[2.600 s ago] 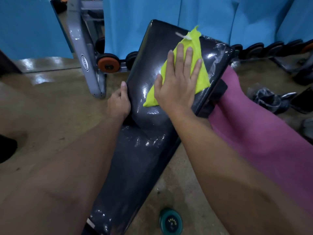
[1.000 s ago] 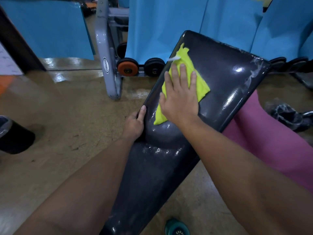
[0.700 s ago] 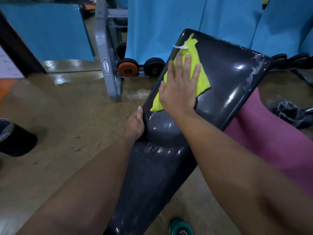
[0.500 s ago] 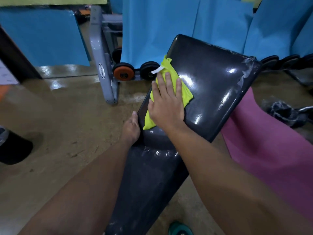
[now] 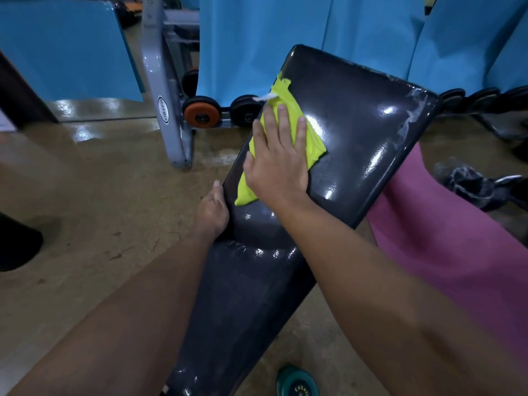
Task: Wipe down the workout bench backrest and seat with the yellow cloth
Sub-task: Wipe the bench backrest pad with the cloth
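Observation:
The black, glossy backrest (image 5: 365,132) of the workout bench rises away from me, and the narrower seat (image 5: 243,304) runs down toward the bottom of the view. My right hand (image 5: 278,164) lies flat, fingers spread, pressing the yellow cloth (image 5: 313,142) against the left half of the backrest. The cloth's white tag sticks out past the pad's left edge. My left hand (image 5: 213,212) grips the left edge of the bench where backrest meets seat.
A pink mat (image 5: 445,241) lies right of the bench. A grey machine frame (image 5: 161,90) with orange and black dumbbells (image 5: 201,111) stands behind on the left. Blue curtains hang at the back. A teal weight (image 5: 295,384) sits on the floor near the seat. Dark shoes (image 5: 471,184) lie far right.
My right hand has slid the cloth from the backrest's upper right across to its left edge and a little lower. My left hand has kept its grip on the bench edge.

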A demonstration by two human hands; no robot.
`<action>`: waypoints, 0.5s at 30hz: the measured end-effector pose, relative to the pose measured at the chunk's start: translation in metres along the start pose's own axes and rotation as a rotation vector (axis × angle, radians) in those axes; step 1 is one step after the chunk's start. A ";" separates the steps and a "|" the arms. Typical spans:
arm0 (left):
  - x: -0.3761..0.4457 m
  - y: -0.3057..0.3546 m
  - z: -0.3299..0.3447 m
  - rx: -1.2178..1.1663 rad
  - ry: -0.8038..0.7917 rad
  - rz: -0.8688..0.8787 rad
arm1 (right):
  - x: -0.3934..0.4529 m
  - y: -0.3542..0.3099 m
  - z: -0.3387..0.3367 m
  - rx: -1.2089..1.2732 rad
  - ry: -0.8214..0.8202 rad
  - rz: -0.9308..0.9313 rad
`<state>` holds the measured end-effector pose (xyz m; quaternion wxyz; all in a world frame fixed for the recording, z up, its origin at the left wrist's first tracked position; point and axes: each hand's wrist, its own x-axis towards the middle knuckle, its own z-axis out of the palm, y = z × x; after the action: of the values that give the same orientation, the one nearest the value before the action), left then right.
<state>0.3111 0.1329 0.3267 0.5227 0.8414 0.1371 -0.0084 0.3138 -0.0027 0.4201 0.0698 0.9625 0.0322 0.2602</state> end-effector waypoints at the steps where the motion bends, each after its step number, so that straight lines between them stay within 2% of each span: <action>1: 0.001 0.000 0.000 0.002 0.000 -0.001 | 0.006 -0.004 -0.001 0.003 -0.006 0.026; 2: 0.002 -0.002 0.001 0.000 -0.004 -0.004 | 0.010 -0.009 -0.003 0.000 -0.026 0.021; 7: 0.004 0.000 0.001 -0.036 -0.029 0.004 | -0.027 -0.027 0.006 -0.018 -0.191 -0.254; 12: 0.002 0.001 0.000 0.052 0.004 -0.013 | -0.028 -0.004 0.005 0.014 -0.024 -0.062; 15: 0.003 0.001 0.001 0.024 -0.002 0.005 | -0.021 -0.012 0.001 0.033 -0.043 -0.017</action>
<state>0.3139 0.1328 0.3266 0.5129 0.8478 0.1343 -0.0095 0.2956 0.0072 0.4072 0.0568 0.9686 0.0432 0.2382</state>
